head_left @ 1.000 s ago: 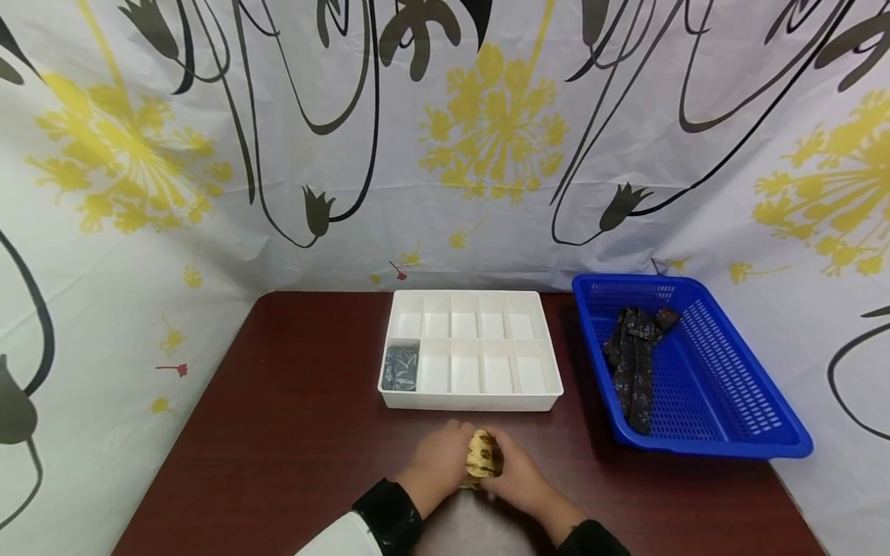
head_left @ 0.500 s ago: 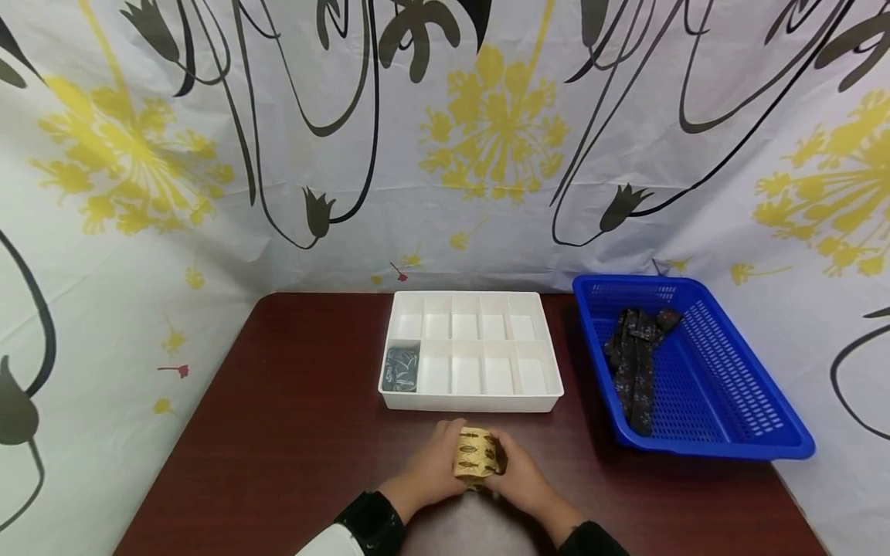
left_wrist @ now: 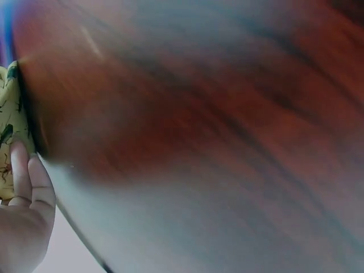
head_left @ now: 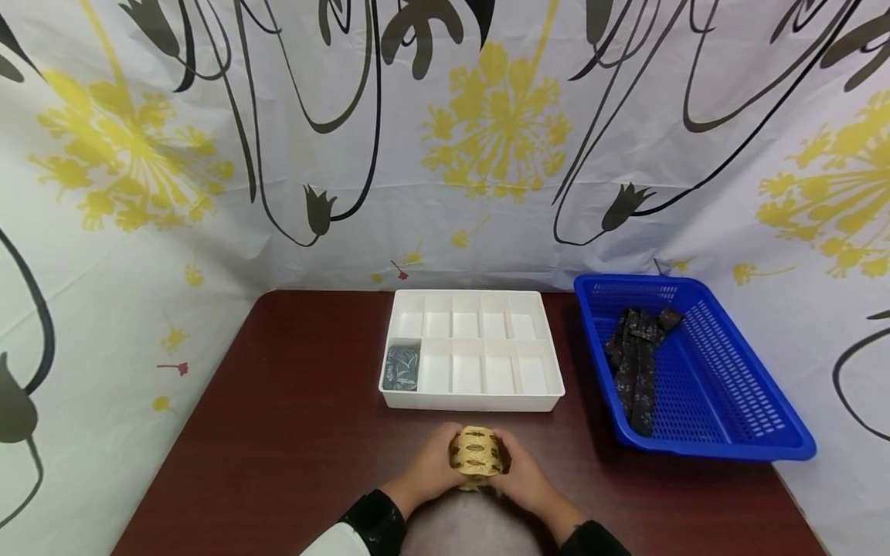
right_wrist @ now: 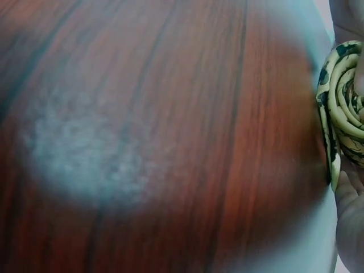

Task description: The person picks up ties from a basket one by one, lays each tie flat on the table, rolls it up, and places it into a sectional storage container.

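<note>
A rolled yellow tie (head_left: 476,459) with dark leaf marks sits between both hands near the table's front edge. My left hand (head_left: 433,466) grips its left side and my right hand (head_left: 523,475) grips its right side. The roll's spiral end (right_wrist: 343,108) shows in the right wrist view; its patterned face (left_wrist: 10,136) shows in the left wrist view beside my fingers (left_wrist: 25,182). Beyond it lies a white divided tray (head_left: 549,400) with a rolled grey tie (head_left: 401,367) in its near-left compartment.
A blue plastic basket (head_left: 723,386) stands at the right and holds a dark patterned tie (head_left: 636,359). The dark wooden table (head_left: 278,432) is bordered by a flowered curtain (head_left: 445,139) behind and at both sides.
The hands have turned the yellow roll upright, so its patterned side faces up, and drawn it slightly away from the body toward the tray.
</note>
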Tool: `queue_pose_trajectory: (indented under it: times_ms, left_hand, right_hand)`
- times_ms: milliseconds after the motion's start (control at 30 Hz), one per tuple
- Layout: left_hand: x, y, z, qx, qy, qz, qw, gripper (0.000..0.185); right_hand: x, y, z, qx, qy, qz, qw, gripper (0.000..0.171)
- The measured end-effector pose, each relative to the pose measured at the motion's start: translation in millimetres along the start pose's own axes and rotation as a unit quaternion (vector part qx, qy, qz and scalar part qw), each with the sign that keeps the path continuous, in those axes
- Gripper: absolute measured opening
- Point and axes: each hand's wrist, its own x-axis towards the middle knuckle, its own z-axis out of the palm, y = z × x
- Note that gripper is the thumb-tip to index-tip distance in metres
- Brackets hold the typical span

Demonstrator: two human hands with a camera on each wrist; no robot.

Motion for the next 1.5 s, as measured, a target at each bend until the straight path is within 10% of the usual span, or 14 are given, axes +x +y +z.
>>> queue_pose_trajectory:
  times_ms: [300, 600, 700, 867, 1000, 1233, 1500]
  left_hand:
    - [2.4, 15.3, -1.9, 0.108, -0.017, -0.012, 0.9940, 0.059]
    - [2.5, 38.6, 2.9, 0.290, -0.013, -0.075, 0.9540, 0.054]
    - [0.3, 39.1, 2.0, 0.246, -0.020, -0.070, 0.9665, 0.063]
    - [-5.0, 36.4, -8.1, 0.043, -0.023, -0.131, 0.9901, 0.097]
    - [-3.8, 34.1, -14.4, -0.068, 0.019, -0.204, 0.9765, 0.082]
    - [6.5, 24.4, -9.6, -0.243, -0.036, -0.258, 0.9344, 0.045]
    - [6.3, 21.0, -23.6, -0.233, -0.114, -0.222, 0.9399, 0.066]
  right_hand:
    - [0, -5, 2, -0.031, 0.003, -0.012, 0.999, 0.072]
    - [0, -9, 5, -0.068, 0.022, -0.046, 0.996, 0.070]
    - [1, -6, 6, -0.070, 0.029, -0.028, 0.997, 0.070]
    - [2, -2, 6, -0.048, 0.027, -0.014, 0.998, 0.069]
    - [2, -2, 5, -0.044, 0.017, -0.022, 0.999, 0.067]
    - [5, -4, 2, -0.028, -0.037, -0.057, 0.997, 0.056]
    - [9, -17, -3, -0.058, -0.118, -0.168, 0.977, 0.045]
